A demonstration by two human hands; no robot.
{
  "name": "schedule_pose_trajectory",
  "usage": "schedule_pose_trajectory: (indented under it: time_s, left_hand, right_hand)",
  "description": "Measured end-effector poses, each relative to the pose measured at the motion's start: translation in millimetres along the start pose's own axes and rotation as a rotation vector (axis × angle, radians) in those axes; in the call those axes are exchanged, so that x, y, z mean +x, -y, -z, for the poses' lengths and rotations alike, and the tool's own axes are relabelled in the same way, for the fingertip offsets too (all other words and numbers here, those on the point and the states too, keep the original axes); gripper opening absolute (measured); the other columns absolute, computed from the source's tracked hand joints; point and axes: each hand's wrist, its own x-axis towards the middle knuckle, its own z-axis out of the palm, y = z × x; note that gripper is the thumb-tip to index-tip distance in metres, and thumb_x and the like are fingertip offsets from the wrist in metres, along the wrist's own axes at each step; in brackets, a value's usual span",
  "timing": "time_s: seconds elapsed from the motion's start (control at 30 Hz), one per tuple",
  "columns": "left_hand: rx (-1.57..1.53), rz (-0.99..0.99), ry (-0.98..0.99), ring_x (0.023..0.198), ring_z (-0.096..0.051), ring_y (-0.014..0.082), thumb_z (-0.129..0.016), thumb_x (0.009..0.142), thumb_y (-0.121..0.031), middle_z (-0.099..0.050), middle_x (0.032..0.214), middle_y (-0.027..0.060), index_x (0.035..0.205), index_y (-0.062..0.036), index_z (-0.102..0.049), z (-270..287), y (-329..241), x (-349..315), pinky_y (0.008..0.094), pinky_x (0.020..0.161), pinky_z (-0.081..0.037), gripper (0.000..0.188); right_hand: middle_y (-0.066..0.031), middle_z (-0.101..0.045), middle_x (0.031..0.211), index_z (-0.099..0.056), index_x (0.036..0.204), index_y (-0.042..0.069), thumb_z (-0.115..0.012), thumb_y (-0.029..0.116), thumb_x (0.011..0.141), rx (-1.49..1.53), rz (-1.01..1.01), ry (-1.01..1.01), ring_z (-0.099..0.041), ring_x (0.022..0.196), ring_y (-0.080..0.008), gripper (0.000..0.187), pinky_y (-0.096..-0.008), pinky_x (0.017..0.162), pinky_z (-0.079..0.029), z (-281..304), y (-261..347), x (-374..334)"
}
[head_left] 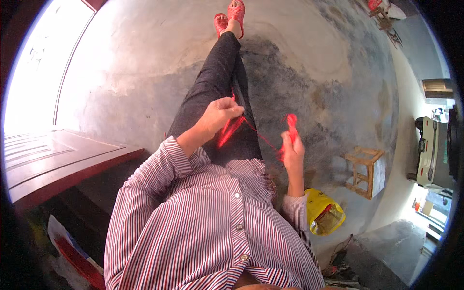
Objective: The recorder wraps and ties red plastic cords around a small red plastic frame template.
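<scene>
No lettering can be read anywhere; the small dark marks near the rim of the one yellow bag [315, 205] are too small to make out. Two hands are in view, both bare. The left hand [220, 115], above the thighs, has its thumb and fingertips pressed together, pinching red yarn at one end of a narrow red strip [231, 131], which is blurred and shows just beside the fingers, over the dark trousers [208, 92]. The right hand [293, 151], well apart from it, is closed around one red yarn bundle [292, 122], whose rounded top stands above the fingers. One thin red strand [263, 139] runs slantwise between the two hands. Three buttons can be counted down the front of the striped shirt [203, 232]. Two red slippers [236, 13] are on the feet, at the top of the view. On the grey floor [319, 58] stand the yellow bag, near the right forearm, and one wooden stool [369, 171] beyond it. One reddish-brown panelled board [63, 162] is at the left.
</scene>
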Motion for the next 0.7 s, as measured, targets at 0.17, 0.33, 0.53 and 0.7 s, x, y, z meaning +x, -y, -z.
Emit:
schedule_pose_trajectory:
  time_s: [0.17, 0.33, 0.53, 0.7]
  left_hand:
    - [-0.175, -0.033, 0.154, 0.048, -0.037, 0.0033, -0.068, 0.085, -0.016, -0.049, 0.065, -0.0064, 0.090, -0.0077, -0.060, -28, -26, -13, 0.0198, 0.043, -0.029, 0.012]
    - [0.319, -0.645, -0.433, 0.061, -0.056, 0.0175, -0.065, 0.081, -0.003, -0.059, 0.072, 0.0062, 0.087, -0.0042, -0.062, 6, -20, 14, 0.0271, 0.056, -0.045, 0.007]
    - [0.707, -0.542, -0.075, 0.084, -0.062, 0.0259, -0.056, 0.073, 0.003, -0.062, 0.088, 0.0146, 0.095, 0.0002, -0.062, 11, 29, 4, 0.0299, 0.078, -0.048, 0.023]
    - [0.146, -0.161, -0.046, 0.087, -0.062, 0.0183, -0.059, 0.081, -0.003, -0.064, 0.092, 0.0096, 0.101, 0.0034, -0.060, 9, 41, 4, 0.0283, 0.078, -0.048, 0.020]
  right_hand:
    - [-0.0168, -0.063, 0.088, -0.058, 0.110, 0.006, -0.061, 0.022, 0.087, -0.367, 0.421, 0.256, -0.064, 0.077, -0.0284, 0.028, -0.0373, 0.064, -0.049, -42, 77, 34]
    - [-0.0087, -0.061, 0.106, -0.059, 0.111, 0.007, -0.068, 0.009, 0.079, 0.208, 0.445, -0.099, -0.062, 0.092, -0.0214, 0.034, -0.0310, 0.074, -0.051, -43, 74, 62]
    - [-0.0119, -0.060, 0.093, -0.063, 0.102, 0.000, -0.070, 0.005, 0.074, 0.104, 0.337, 0.274, -0.062, 0.083, -0.0251, 0.030, -0.0337, 0.074, -0.050, -92, 54, 48]
    - [-0.0136, -0.059, 0.091, -0.063, 0.099, -0.001, -0.070, 0.009, 0.075, -0.051, 0.318, 0.378, -0.060, 0.081, -0.0271, 0.027, -0.0352, 0.071, -0.048, -84, 32, 47]
